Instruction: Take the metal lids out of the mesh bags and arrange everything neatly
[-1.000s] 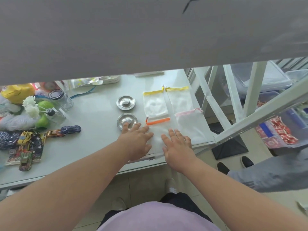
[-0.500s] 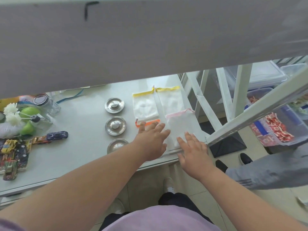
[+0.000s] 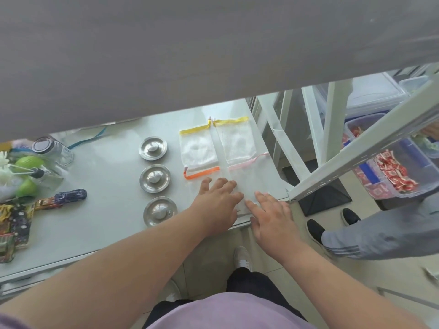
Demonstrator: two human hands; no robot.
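Three round metal lids stand in a column on the pale table: a far lid, a middle lid and a near lid. To their right lie several flat white mesh bags: two with yellow bands, one with an orange band and one with a pink band. My left hand rests flat, fingers spread, on the orange-banded bag. My right hand lies flat on the near end of the pink-banded bag at the table's front edge.
Toy cars, a glass jar, green balls and packaged toys crowd the left. A grey shelf overhangs the table's back. A white frame, snack bins and another person's legs stand to the right.
Both hands slid rightward from the lids' side onto the two near bags. A third lid near the front edge, earlier hidden by my left arm, has come into sight.
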